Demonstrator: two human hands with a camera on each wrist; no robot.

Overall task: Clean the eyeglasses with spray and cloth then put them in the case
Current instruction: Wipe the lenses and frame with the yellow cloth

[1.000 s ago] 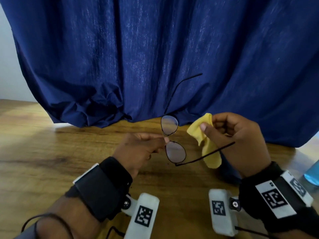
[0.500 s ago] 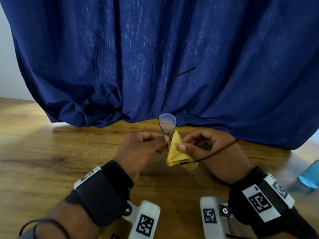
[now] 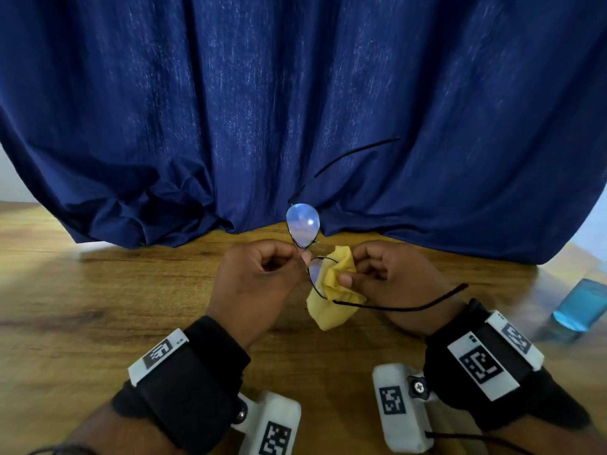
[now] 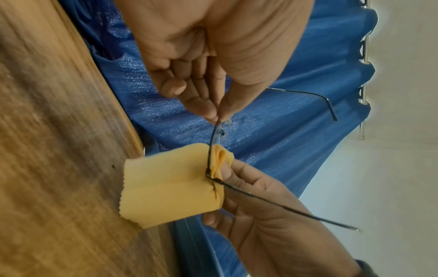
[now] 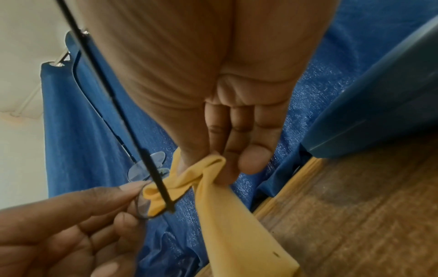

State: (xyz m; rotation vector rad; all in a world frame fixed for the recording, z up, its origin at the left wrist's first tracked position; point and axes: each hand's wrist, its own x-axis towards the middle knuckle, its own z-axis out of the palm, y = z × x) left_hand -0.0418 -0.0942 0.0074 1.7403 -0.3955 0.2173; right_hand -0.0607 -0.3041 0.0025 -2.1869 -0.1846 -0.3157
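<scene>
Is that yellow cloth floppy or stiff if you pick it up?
Probably floppy: the yellow cloth bunches into soft folds where the right hand pinches it, and its loose end hangs down. It likely weighs little, since fingertips alone hold it.

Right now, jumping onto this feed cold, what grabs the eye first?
The eyeglasses held up at centre over the wooden table, upper lens glinting against the dark blue curtain. The left hand pinches the frame near the bridge, while the right hand pinches the yellow cloth around the lower lens. A blue bottle stands at the far right edge.
</scene>
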